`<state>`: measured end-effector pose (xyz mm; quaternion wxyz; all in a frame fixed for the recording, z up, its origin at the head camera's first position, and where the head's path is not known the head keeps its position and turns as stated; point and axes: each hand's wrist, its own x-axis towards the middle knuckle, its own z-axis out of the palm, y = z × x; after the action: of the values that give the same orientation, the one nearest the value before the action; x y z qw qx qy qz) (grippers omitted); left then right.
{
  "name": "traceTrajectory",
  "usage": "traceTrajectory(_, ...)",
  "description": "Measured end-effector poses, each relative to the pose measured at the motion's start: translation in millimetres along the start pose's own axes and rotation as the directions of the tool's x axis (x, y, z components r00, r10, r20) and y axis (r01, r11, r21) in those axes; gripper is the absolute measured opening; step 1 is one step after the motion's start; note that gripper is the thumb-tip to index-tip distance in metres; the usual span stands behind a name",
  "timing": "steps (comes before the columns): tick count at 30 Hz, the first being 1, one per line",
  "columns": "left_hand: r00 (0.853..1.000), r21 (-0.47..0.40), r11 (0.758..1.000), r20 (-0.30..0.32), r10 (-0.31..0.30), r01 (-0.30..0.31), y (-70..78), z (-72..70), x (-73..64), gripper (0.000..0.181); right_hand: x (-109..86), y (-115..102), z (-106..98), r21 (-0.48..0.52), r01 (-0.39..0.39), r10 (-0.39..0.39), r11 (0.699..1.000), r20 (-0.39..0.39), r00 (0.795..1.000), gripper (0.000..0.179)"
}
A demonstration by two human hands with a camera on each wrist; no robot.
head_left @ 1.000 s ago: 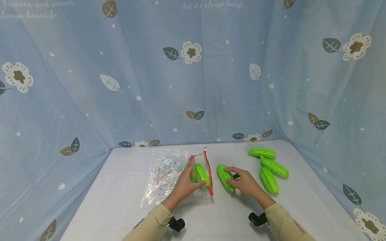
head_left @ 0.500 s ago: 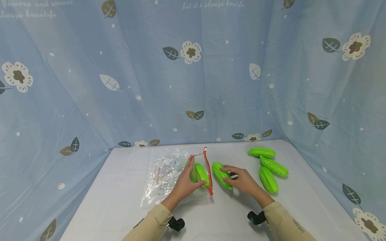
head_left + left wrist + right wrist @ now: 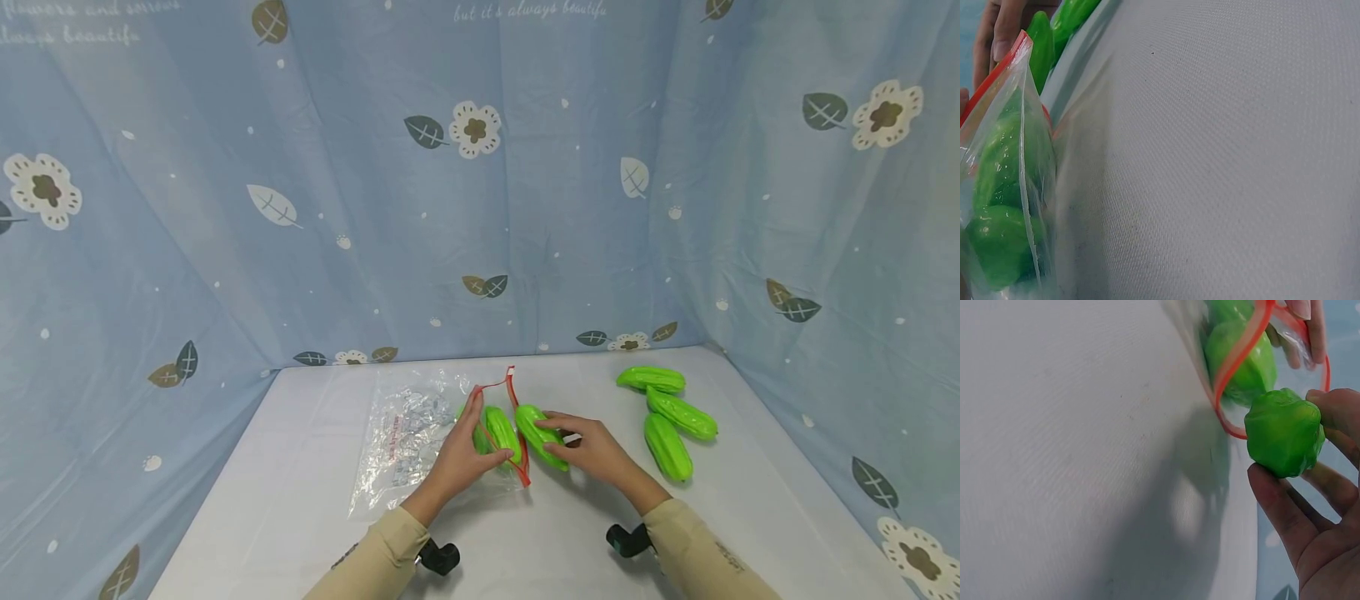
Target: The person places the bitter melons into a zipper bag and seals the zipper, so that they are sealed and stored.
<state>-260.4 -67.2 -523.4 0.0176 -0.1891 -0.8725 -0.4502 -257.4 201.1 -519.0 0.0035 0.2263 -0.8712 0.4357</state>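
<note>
A clear zip bag point(image 3: 408, 442) with a red zip strip lies on the table, its mouth spread toward the right. Inside it are green ribbed gourds point(image 3: 501, 429), also visible through the plastic in the left wrist view. My left hand point(image 3: 461, 454) holds the bag at its mouth, the thumb at the near edge and fingers toward the far edge. Between thumb and fingers, my right hand point(image 3: 596, 450) grips another green ribbed gourd point(image 3: 534, 429). That gourd overlaps the red strip in the head view, and in the right wrist view its end point(image 3: 1285, 434) sits right at the opening.
Three more green gourds lie at the right of the white table point(image 3: 300, 467): one at the back point(image 3: 651, 379), a middle one point(image 3: 684, 415) and a nearer one point(image 3: 667, 447). A blue patterned curtain point(image 3: 570, 250) hangs behind and along the sides.
My right hand has moved left with the gourd, from beside the bag to its red-edged mouth. The left hand and bag have stayed in place.
</note>
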Motion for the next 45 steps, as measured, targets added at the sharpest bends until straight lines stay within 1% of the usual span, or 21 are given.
traceTrajectory(10, 1.0, -0.007, 1.0, 0.006, -0.005, 0.005, 0.6, 0.6, 0.4, 0.108, 5.2, -2.6, 4.0, -0.01, -0.036, 0.036, 0.999, 0.014, 0.999, 0.04)
traceTrajectory(16, 1.0, -0.028, 1.0, 0.01, -0.001, 0.001, 1.7, -0.2, -0.3, 0.107, 8.3, -1.0, 5.1, -0.004, -0.015, 0.015, 1.0, 0.026, 1.0, 0.039)
traceTrajectory(24, 1.0, -0.064, 0.997, 0.002, 0.031, -0.031, 3.8, 0.5, -2.3, 0.108, 15.6, -3.7, 11.5, 0.068, 0.01, -0.016, 0.998, 0.09, 0.996, 0.038)
traceTrajectory(26, 0.999, -0.065, 0.997, 0.006, 0.033, -0.032, 4.7, 0.3, -3.4, 0.108, 17.4, -5.6, 13.8, 0.07, 0.004, -0.011, 0.998, 0.089, 0.996, 0.039)
traceTrajectory(32, 0.999, -0.065, 0.997, 0.006, 0.047, -0.046, 4.8, 1.4, -3.8, 0.108, 21.2, -10.3, 18.3, 0.061, -0.047, 0.042, 0.997, 0.075, 0.996, 0.039)
traceTrajectory(36, 0.999, -0.059, 0.998, 0.011, 0.039, -0.038, 5.3, 1.3, -4.2, 0.108, 23.3, -11.2, 21.0, 0.059, -0.063, 0.059, 0.996, 0.061, 0.996, 0.04)
traceTrajectory(40, 0.999, -0.051, 0.998, 0.017, 0.032, -0.031, 5.0, 1.1, -4.5, 0.108, 25.0, -11.3, 22.9, 0.055, -0.062, 0.058, 0.997, 0.058, 0.997, 0.039)
traceTrajectory(45, 0.999, -0.053, 0.998, 0.025, 0.033, -0.032, 4.4, 0.8, -5.0, 0.108, 27.5, -9.5, 24.8, 0.072, -0.04, 0.034, 0.997, 0.076, 0.997, 0.037)
